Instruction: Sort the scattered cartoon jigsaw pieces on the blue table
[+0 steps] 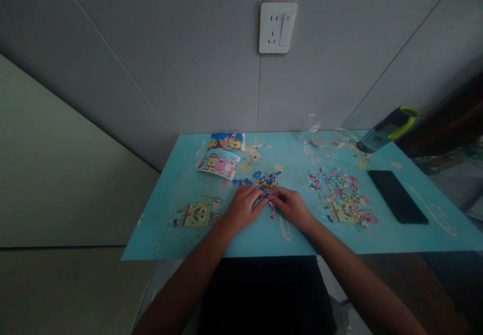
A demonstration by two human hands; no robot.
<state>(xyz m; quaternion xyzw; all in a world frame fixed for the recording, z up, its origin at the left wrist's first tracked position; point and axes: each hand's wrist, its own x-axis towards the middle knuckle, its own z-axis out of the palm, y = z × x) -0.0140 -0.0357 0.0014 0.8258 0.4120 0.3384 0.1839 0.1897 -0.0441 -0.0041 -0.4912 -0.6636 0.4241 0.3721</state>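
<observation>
At the middle of the blue table, my left hand (pixel 245 204) and my right hand (pixel 290 203) meet with fingertips pinched around small jigsaw puzzle pieces (pixel 267 194). Which piece each hand grips is partly hidden by the fingers. Just beyond the fingertips lies a cluster of blue and yellow puzzle pieces (pixel 264 179), some of which look joined. A few pinkish pieces (pixel 272 212) sit between the hands on the near side. Two cartoon picture cards, one blue (pixel 226 141) and one pink (pixel 219 163), lie behind my left hand.
A heap of loose puzzle pieces (pixel 343 191) spreads to the right. Past it are a dark phone-like slab (pixel 398 196) and a bottle with a green loop (pixel 385 131). Clear plastic containers (pixel 339 138) stand near the wall. The printed tabletop (pixel 158 224) ends close to my lap.
</observation>
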